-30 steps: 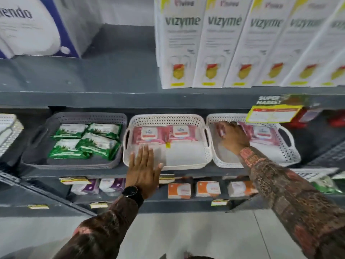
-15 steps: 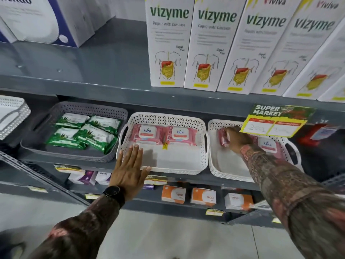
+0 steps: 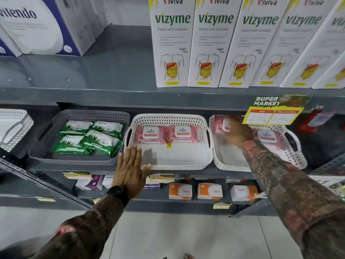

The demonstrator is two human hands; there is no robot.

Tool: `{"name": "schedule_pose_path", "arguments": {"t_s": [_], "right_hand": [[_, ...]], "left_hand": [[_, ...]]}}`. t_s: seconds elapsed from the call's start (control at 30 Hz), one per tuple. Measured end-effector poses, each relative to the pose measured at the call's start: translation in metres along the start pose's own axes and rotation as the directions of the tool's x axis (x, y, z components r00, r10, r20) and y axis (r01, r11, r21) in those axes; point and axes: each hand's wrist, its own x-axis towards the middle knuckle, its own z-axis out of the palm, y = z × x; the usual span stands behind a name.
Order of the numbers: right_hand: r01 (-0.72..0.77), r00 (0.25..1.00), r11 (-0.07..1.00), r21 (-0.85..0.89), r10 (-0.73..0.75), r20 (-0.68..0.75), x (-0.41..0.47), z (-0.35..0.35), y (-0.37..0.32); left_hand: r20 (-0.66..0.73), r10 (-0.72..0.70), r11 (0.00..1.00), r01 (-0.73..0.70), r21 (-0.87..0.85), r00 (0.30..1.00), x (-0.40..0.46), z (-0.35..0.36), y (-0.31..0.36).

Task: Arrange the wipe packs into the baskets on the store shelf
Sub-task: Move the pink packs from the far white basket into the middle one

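Standing at: a grey metal store shelf [image 3: 112, 94], seen from above and in front, with pale floor tiles [image 3: 168, 236] below.
Top shelf: tall white Vizyme boxes [image 3: 171, 43] in a row on the right, a blue and white box [image 3: 43, 25] on the left.
Middle shelf: a grey basket [image 3: 78, 161] holding four green wipe packs [image 3: 87, 137]; beside it a white middle basket [image 3: 209, 152] with two pink wipe packs [image 3: 167, 134] side by side along its back wall, its front half bare; then a right white basket [image 3: 224, 163].
Left hand [image 3: 130, 169]: fingers spread flat, palm down on the front left rim of the white middle basket, clamped on nothing; a dark watch [image 3: 117, 191] at the wrist.
Right hand [image 3: 236, 133]: reaching into the right white basket, fingers closed around a pink pack [image 3: 221, 124] held at the basket's back left corner.
Another pink pack [image 3: 267, 137]: lying in the right white basket, right of the wrist.
Hard to make out: the held pack and right hand are motion-blurred; a yellow price tag [image 3: 272, 116] hanging from the shelf edge covers the basket's back rim; a further white basket [image 3: 16, 128] is cut off at the left edge.
Lower shelf: small orange and white boxes [image 3: 180, 191], partly shadowed.
Open room: bare basket floor in front of the packs in both white baskets.
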Motion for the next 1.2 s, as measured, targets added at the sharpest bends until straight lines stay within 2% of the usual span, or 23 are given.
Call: {"name": "schedule_pose_path", "arguments": {"t_s": [0.1,0.23,0.33,0.4,0.5,0.63,0.7,0.83,1.0,1.1,1.2], "right_hand": [[0.044,0.982,0.999,-0.015,-0.046,-0.181,0.001,0.016,-0.02],[0.209,0.945,0.978,-0.019,-0.207,-0.252,-0.01,0.057,-0.083],[0.339,0.929,0.938,-0.071,-0.345,-0.132,-0.023,0.097,-0.133],[0.357,0.932,0.925,-0.129,-0.362,-0.024,-0.03,0.125,-0.159],[0.377,0.923,0.881,-0.285,-0.384,0.033,-0.031,0.156,-0.179],[0.394,0.919,0.886,-0.243,-0.377,0.116,-0.027,0.163,-0.174],[0.41,0.912,0.895,-0.175,-0.4,0.091,-0.026,0.154,-0.162],[0.359,0.927,0.929,-0.088,-0.366,-0.081,-0.028,0.122,-0.108],[0.138,0.951,0.98,-0.146,-0.173,-0.258,-0.024,0.074,-0.002],[-0.028,0.962,0.986,-0.162,-0.017,-0.272,-0.015,0.047,0.066],[-0.145,0.98,0.961,-0.236,0.106,-0.17,-0.002,0.024,0.124]], "left_hand": [[-0.011,-0.024,0.999,0.024,-0.024,1.0,-0.006,-0.007,-0.015],[0.017,0.014,1.0,-0.014,-0.006,1.0,-0.014,-0.012,-0.031],[0.008,0.027,1.0,-0.027,-0.002,1.0,-0.017,-0.011,-0.035],[0.013,0.039,0.999,-0.04,0.021,0.999,-0.021,-0.009,-0.041],[0.008,0.071,0.996,-0.071,0.045,0.997,-0.027,-0.008,-0.049],[0.011,0.092,0.994,-0.093,0.054,0.996,-0.031,-0.011,-0.051],[0.013,0.082,0.996,-0.082,0.04,0.997,-0.03,-0.014,-0.046],[0.022,0.136,0.991,-0.136,-0.004,0.99,-0.018,-0.016,-0.007],[0.024,0.24,0.97,-0.238,-0.046,0.971,0.001,-0.004,0.075],[0.024,0.228,0.973,-0.227,-0.041,0.973,0.006,0.006,0.102],[0.02,0.206,0.979,-0.205,-0.008,0.978,0.003,0.016,0.102]]}}
